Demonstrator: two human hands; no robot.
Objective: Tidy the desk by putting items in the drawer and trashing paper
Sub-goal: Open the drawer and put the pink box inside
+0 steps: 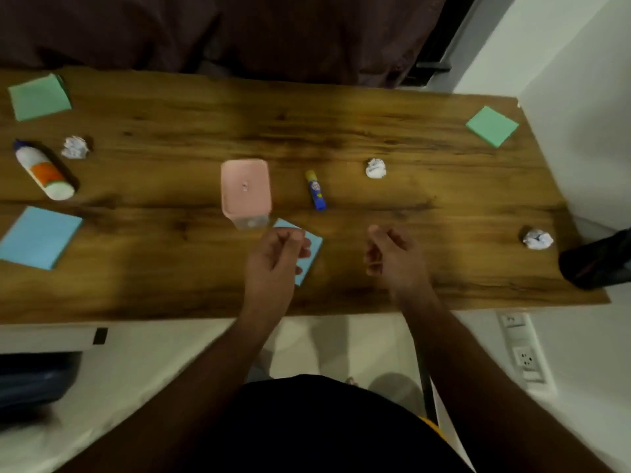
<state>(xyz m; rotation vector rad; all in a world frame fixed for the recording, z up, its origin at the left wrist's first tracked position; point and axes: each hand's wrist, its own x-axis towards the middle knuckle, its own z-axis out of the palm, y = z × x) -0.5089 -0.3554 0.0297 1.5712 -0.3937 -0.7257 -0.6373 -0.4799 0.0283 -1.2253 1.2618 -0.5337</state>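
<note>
My left hand hovers with fingers loosely curled over the small blue pad at lower centre, gripping nothing that I can see; my right hand hangs loosely curled and empty beside it; I judge the pad light, stiff enough to pinch by its edges; the paper balls look feather-light, crushable.

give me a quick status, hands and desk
Left hand and right hand loosely curled, holding nothing, above the desk. Small blue notepad under left hand. Three paper balls, e.g., not yet trashed. Nothing in the way.
</note>
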